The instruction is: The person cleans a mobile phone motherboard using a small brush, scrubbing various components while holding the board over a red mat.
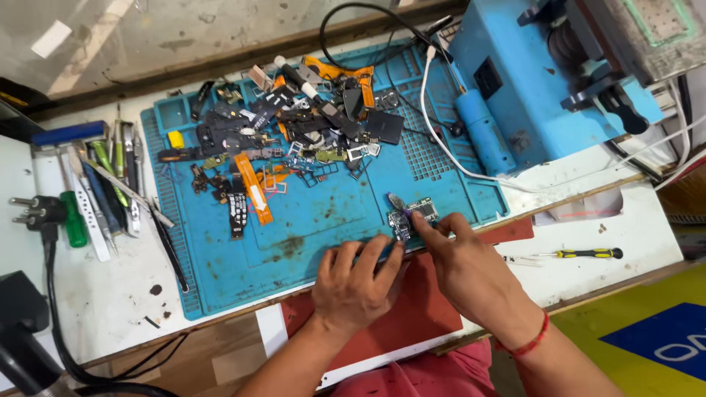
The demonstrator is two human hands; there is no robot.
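A small circuit board (412, 215), light, stiff and fragile, is pinned on the blue mat (323, 220) right of centre by the left hand (358, 283); tweezers (401, 206) are pinched by the right hand (463, 265). Edges are best gripped.

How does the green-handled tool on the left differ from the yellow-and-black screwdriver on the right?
The green-handled tool lies lengthwise up and down in the picture, packed among other tools beside the blue mat. The yellow-and-black screwdriver lies crosswise, alone on the white bench top. Its handle is slimmer and two-coloured; the green handle is thicker and plain. Both lie flat and untouched: the left hand and right hand are at the small circuit board.
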